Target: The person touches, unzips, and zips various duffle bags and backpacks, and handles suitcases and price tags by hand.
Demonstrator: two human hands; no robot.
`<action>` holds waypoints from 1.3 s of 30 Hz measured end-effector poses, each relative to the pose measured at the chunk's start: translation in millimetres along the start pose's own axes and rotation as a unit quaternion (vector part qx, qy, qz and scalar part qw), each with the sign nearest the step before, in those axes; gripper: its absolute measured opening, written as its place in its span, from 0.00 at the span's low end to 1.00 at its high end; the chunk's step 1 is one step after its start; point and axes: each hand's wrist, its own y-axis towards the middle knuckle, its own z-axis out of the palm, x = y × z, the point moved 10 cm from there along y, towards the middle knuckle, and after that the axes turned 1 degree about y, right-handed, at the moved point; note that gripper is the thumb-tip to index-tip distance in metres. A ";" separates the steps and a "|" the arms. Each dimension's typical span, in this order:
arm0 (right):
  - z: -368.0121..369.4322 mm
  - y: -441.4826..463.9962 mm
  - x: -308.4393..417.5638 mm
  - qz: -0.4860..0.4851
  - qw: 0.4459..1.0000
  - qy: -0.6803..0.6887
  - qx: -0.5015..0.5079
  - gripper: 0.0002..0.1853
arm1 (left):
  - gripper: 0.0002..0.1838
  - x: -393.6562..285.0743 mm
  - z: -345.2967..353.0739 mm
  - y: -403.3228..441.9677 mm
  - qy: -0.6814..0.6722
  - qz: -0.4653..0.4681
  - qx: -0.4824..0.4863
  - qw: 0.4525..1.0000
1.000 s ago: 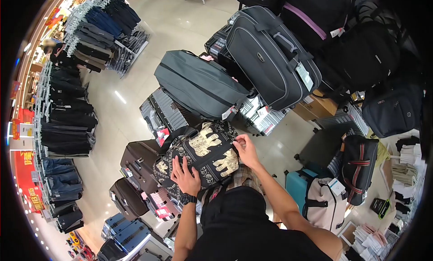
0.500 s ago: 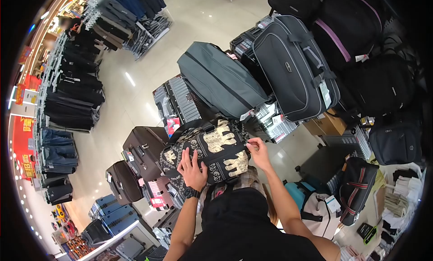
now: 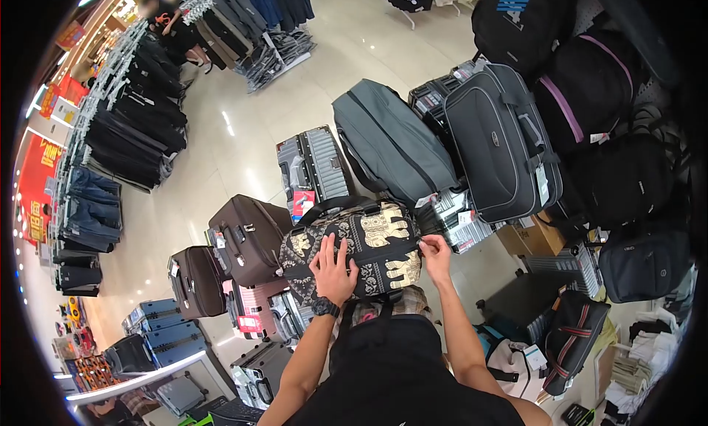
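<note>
A black duffel bag (image 3: 366, 250) with cream elephant patterns lies in front of my body, its dark handles toward the far side. My left hand (image 3: 336, 273), with a black watch at the wrist, rests flat on the bag's top, fingers stretched out. At the bag's right end, my right hand (image 3: 435, 255) pinches thumb and forefinger together at its edge, near where the top seam ends. Whether a small tab is between those fingertips is too small to tell.
Beyond the bag stand a grey-green bag (image 3: 398, 138) and a dark grey suitcase (image 3: 483, 142). Brown suitcases (image 3: 247, 238) are on the left. Black backpacks (image 3: 623, 179) fill the right side. Trousers hang on racks (image 3: 133, 135) at far left, with a person (image 3: 166, 24) beyond.
The view has shifted, so the bag and both hands appear slightly lower and to the right. My left hand stays flat on the bag; my right hand still pinches at its right end.
</note>
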 end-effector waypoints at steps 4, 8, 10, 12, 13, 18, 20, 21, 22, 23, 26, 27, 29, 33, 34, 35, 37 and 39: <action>-8.2 -2.5 13.6 -0.012 0.999 -0.027 -0.035 0.10 | 0.32 1.4 -3.8 -1.5 -0.014 0.008 -0.016 1.000; -12.3 -0.7 19.8 -0.028 0.992 -0.101 -0.063 0.11 | 0.31 2.9 -6.7 -3.1 -0.019 0.011 -0.032 0.999; -15.8 -1.1 24.1 -0.028 0.990 -0.116 -0.071 0.13 | 0.31 4.3 -8.7 -4.0 -0.017 0.011 -0.037 0.999; -21.4 -4.4 29.9 -0.021 0.982 -0.154 -0.104 0.13 | 0.30 5.5 -9.0 -5.2 -0.021 0.010 -0.041 0.999; -20.0 -6.3 37.7 -0.029 0.976 -0.188 -0.109 0.13 | 0.30 5.6 -10.5 -5.7 -0.024 0.010 -0.044 0.999; -9.4 -27.5 69.7 -0.075 0.972 -0.187 -0.123 0.13 | 0.30 7.8 -9.6 -7.2 -0.040 0.017 -0.055 0.998; -0.2 -42.5 96.1 -0.132 0.963 -0.210 -0.110 0.14 | 0.29 9.4 -8.8 -6.1 -0.043 0.013 -0.058 0.997; 3.5 -48.7 105.1 -0.134 0.964 -0.206 -0.102 0.14 | 0.29 9.5 -8.3 -5.9 -0.045 0.014 -0.060 0.997; 6.7 -54.6 112.5 -0.136 0.965 -0.203 -0.096 0.14 | 0.29 9.3 -7.7 -6.1 -0.043 0.016 -0.061 0.997; 9.4 -65.8 129.7 -0.129 0.969 -0.189 -0.091 0.12 | 0.29 9.0 -7.1 -6.7 -0.040 0.017 -0.060 0.997; 5.4 -96.6 170.6 -0.166 0.971 -0.141 -0.102 0.10 | 0.29 6.3 -5.1 -8.8 -0.030 0.027 -0.054 0.998; 3.9 -119.0 206.3 -0.182 0.967 -0.137 -0.117 0.10 | 0.29 6.5 -6.2 -9.4 -0.027 0.023 -0.052 0.998; -5.0 -165.1 271.8 -0.252 0.948 -0.130 -0.147 0.10 | 0.29 6.4 -4.5 -9.9 -0.020 0.023 -0.049 0.998; -23.8 -316.9 427.9 -0.522 0.826 -0.055 -0.208 0.12 | 0.29 3.3 -2.6 -9.1 -0.018 0.034 -0.048 0.998; -19.4 -354.5 453.6 -0.515 0.820 -0.203 -0.143 0.13 | 0.29 2.2 -2.7 -8.9 -0.022 0.037 -0.044 0.998; -29.2 -381.2 449.9 -0.507 0.819 -0.207 -0.169 0.13 | 0.29 1.4 -1.4 -9.5 -0.018 0.044 -0.045 0.998; -17.0 -484.2 446.2 -0.447 0.345 -0.549 -0.616 0.19 | 0.29 -0.6 0.9 -11.4 -0.005 0.053 -0.043 0.998; 14.7 -514.0 451.5 -0.301 0.004 -0.631 -0.715 0.22 | 0.29 -2.3 4.3 -13.8 0.013 0.066 -0.046 0.997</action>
